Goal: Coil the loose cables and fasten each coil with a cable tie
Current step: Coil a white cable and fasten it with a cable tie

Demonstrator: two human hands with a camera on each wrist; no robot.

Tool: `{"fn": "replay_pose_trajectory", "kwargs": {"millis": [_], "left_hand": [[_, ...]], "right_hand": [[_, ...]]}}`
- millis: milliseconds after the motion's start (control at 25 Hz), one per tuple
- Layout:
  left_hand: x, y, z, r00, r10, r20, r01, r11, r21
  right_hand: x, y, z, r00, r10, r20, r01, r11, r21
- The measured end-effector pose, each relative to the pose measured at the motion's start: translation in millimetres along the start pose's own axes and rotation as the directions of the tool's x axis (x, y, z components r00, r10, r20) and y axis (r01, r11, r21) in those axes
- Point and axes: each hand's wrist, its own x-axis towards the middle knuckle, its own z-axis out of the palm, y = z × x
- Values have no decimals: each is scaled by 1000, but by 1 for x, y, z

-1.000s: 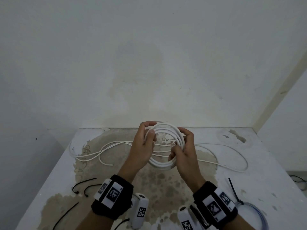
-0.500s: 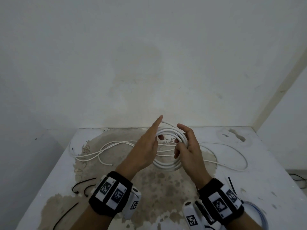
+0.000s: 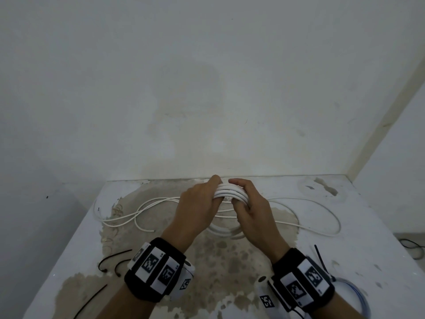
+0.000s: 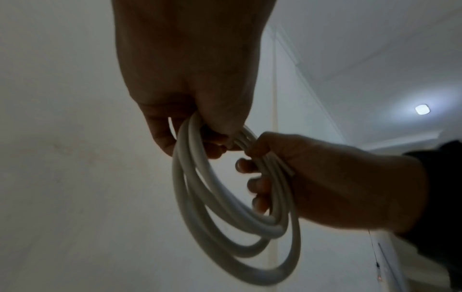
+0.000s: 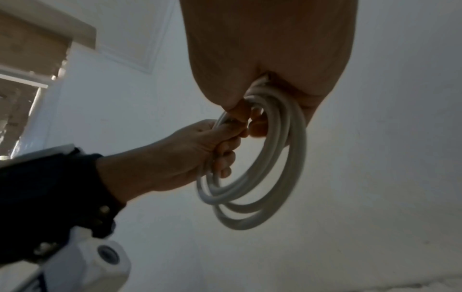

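Stained white surface (image 3: pixel 345 261): both hands' fingers (image 3: pixel 239 204) curled around untied white round cable coil (image 3: pixel 230 192); loose cable (image 3: pixel 310 203) beyond it, black ties (image 3: pixel 110 261) unused.

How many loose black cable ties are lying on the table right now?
4 visible: two curled ties near the left edge, one straight tie in front of them, one tie beside the right wrist. The arms may hide others.

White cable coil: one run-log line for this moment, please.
left hand: grips white cable coil | right hand: grips same coil | coil: held above table, untied | loose cable: on table | black cable ties: unused
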Motion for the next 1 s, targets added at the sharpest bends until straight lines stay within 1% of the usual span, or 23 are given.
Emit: {"fn": "replay_pose_trajectory", "kwargs": {"millis": [80, 160, 240, 320, 400, 520, 600, 640, 720, 760, 800, 840, 880, 920, 960, 1000], "left_hand": [[-1, 2, -1, 998, 33, 48, -26, 989, -143], [-2, 4, -1, 989, 99, 105, -85, 987, -137], [-2, 3, 0, 974, 135, 181, -113, 986, -125], [-3, 0, 2, 959, 142, 246, -86, 971, -224], [-5, -3, 3, 962, 97, 255, 0, 934, -359], [-4, -4, 6, 981, -46, 187, 131, 871, -473], [-2, -2, 8, 976, -111, 187, 191, 846, -497], [-1, 0, 8, 974, -122, 191, 202, 851, -484], [1, 7, 6, 969, -119, 217, 210, 861, -464], [2, 12, 4, 963, -128, 236, 233, 837, -495], [2, 16, 2, 956, -156, 248, 272, 787, -554], [4, 19, 2, 946, -205, 250, 319, 718, -618], [5, 22, 2, 932, -260, 251, 361, 643, -675], [7, 24, 3, 918, -297, 261, 391, 577, -717], [8, 25, 3, 909, -307, 283, 411, 538, -736], [9, 26, 4, 904, -297, 307, 423, 525, -738]], "right_hand": [[-2, 5, -1, 997, 4, 74, 1, 998, -65], [-4, 9, -2, 992, -5, 126, 21, 992, -128], [-2, 10, -3, 989, 28, 144, 2, 979, -206], [1, 10, -4, 984, 54, 171, -15, 975, -222], [2, 11, -7, 984, 65, 169, -42, 990, -137], [1, 12, -11, 991, 93, 94, -99, 993, 63], [-2, 13, -10, 993, 92, 77, -101, 988, 120], [-1, 13, -9, 993, 102, 57, -109, 985, 135], [0, 13, -10, 987, 158, -6, -153, 965, 214], [0, 12, -12, 979, 199, -44, -181, 946, 269], [1, 13, -14, 965, 256, -63, -221, 917, 331], [1, 13, -16, 946, 321, -40, -275, 863, 424], [1, 16, -19, 923, 383, 24, -334, 771, 542], [1, 19, -21, 898, 428, 101, -386, 658, 646], [1, 21, -23, 873, 462, 155, -423, 562, 710], [1, 23, -26, 855, 488, 176, -440, 504, 743]]}}
